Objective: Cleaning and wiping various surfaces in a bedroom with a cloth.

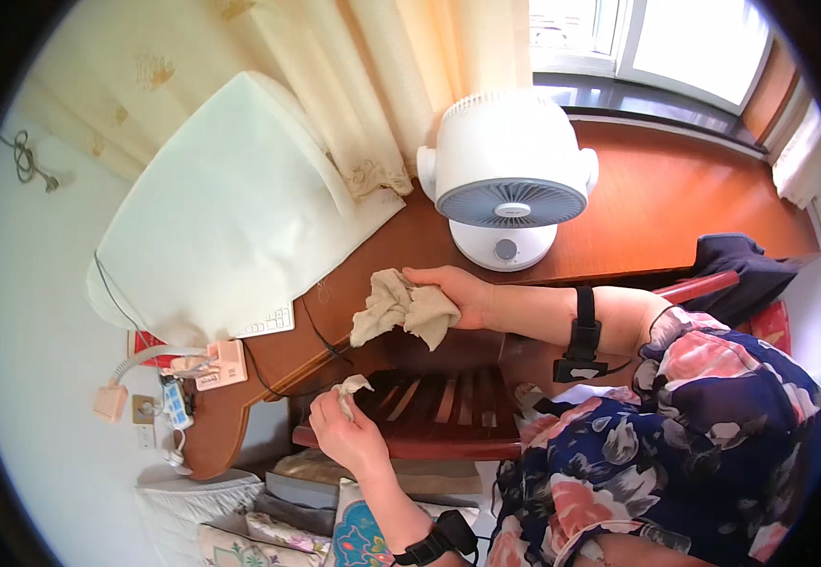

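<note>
My right hand (460,295), the upper one in the picture, is closed around a crumpled beige cloth (401,307) above the desk's front edge. Lower down, my left hand (349,437) pinches a small pale piece of cloth (354,385) that sticks up from its fingers. The rest of that piece is hidden in the hand. A gap separates the two cloths. Just beyond my right hand stands a white fan (510,161) with a grey grille and a knob on its base. It rests on the reddish-brown desk (651,203).
A white cover (231,198) drapes over a large shape on the desk, beside a white keyboard (269,319). Plugs and a power strip (222,367) sit at the left end. A dark red wooden chair (448,411) stands below my hands, near patterned cushions (363,529). Curtains hang behind.
</note>
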{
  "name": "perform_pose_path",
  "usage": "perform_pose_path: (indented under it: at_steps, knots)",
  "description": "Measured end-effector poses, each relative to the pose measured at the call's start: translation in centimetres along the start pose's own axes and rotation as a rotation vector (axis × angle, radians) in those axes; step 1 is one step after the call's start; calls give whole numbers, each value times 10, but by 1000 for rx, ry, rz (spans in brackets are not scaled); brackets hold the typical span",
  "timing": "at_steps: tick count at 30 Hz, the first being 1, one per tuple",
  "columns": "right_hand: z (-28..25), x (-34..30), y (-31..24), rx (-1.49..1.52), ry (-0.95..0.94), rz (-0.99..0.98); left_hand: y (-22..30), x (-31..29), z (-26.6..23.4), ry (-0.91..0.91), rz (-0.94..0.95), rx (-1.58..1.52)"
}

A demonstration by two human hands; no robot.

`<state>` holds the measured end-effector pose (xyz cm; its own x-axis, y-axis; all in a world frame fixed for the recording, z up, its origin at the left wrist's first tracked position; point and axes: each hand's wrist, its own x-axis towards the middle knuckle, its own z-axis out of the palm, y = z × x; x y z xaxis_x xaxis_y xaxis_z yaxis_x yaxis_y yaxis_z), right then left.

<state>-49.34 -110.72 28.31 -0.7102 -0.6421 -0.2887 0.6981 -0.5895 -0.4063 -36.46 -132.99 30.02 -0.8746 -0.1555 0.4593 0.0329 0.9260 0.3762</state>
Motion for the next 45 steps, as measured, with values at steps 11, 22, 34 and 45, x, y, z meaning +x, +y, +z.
perform_pose_path:
  at_steps: [11, 22, 34, 45]
  knots:
    - [15, -28, -22, -404, 155, -141, -42, 2, -29, 43, -597, -1106]
    - [97, 17, -14, -413, 293, -350, -258, 68, -18, 63, -826, -1278]
    - [76, 257, 121, -1670, 136, -729, -269, 49, 27, -35, -887, -1280]
    - [87, 338, 200, -2661, -511, -386, -328, -15, -3, 208, -1162, -1122]
